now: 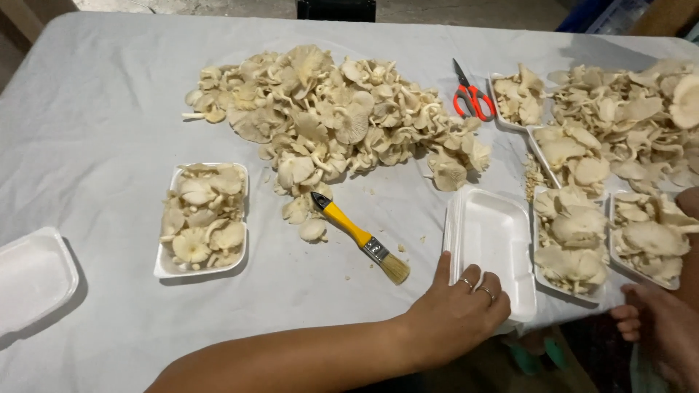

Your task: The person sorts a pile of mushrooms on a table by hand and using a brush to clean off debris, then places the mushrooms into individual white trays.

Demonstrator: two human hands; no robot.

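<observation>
**Hand on the empty foam trays at the table's near edge**

A stack of empty white foam trays (489, 244) sits near the front edge of the grey-covered table (95, 109), just left of four trays already filled with oyster mushrooms (575, 240). The left hand (455, 313), reaching across from the left, rests palm-down with loosely spread fingers on the stack's near left corner; it presses or steadies rather than clamps, and nothing is enclosed in it. The right hand (659, 331) hangs low at the right, off the table edge, partly cut off by the frame (whether it holds anything I cannot tell).

Just left of the stack lies a yellow-handled brush (360, 240), bristles toward the hand, its tip touching the loose mushrooms that spill from the big heap (335, 116). Red-handled scissors (472, 96) lie beyond, between the heap and the far filled trays. Another filled tray (202, 218) and one more empty tray (33, 276) sit well apart to the left.

The risk, as I judge it: the stack overhangs or sits very near the table's edge, so a downward push on that corner could tip the light trays off. A sideways sweep could knock the brush or nudge the neighbouring full tray, which touches the stack's right side.

Open cloth lies between brush and left filled tray, and along the near edge.
</observation>
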